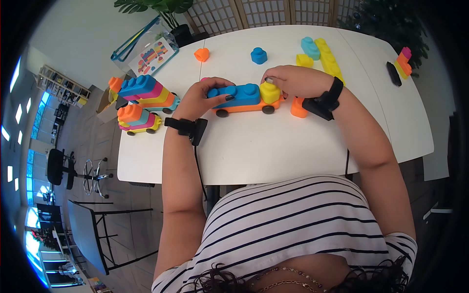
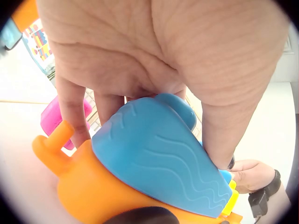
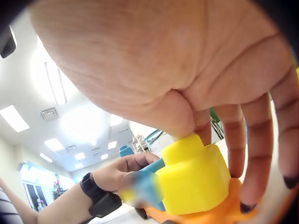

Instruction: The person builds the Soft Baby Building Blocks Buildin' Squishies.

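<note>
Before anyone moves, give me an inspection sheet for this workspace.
Surface: white table, its bare near part showing no spills.
Job's things: long blue block and yellow block on an orange wheeled base.
Clutter: loose blocks, including a long yellow one; black object at the right; built vehicles at the left.
Hands: left hand grips the blue block; right hand holds the yellow one.
Cables: black cable hanging from the left wrist.
Surroundings: plant, screen, office chair.
</note>
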`<state>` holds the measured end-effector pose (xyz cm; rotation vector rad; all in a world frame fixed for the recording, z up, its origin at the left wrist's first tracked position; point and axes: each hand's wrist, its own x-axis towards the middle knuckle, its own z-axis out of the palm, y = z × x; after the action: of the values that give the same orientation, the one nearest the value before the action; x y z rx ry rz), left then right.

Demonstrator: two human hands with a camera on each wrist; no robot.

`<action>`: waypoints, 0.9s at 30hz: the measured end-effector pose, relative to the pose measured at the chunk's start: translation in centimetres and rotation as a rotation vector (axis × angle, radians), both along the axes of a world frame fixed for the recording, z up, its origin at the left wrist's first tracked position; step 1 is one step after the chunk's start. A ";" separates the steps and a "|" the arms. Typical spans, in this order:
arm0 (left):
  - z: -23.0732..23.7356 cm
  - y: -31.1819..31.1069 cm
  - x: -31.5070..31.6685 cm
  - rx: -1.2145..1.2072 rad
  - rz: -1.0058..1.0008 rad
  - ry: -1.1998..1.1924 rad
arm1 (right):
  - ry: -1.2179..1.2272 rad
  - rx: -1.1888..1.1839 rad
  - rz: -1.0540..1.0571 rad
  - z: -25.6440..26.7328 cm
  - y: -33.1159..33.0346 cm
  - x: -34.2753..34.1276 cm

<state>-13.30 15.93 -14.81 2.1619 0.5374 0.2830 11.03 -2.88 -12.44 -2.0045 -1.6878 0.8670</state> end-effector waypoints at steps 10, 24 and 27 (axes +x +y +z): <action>-0.5 0.4 -0.1 0.039 -0.024 -0.005 | -0.248 0.248 0.088 0.6 -0.7 3.7; 0.9 0.0 -1.4 0.026 -0.105 0.145 | -0.412 0.037 0.204 0.4 -2.1 5.1; 0.4 0.3 -1.3 0.105 -0.099 0.178 | -0.218 0.222 0.266 4.7 -4.2 4.7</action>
<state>-14.58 16.20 -14.37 2.3214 0.5224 0.0662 15.70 -7.08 -7.74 -1.8055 -2.1063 0.5257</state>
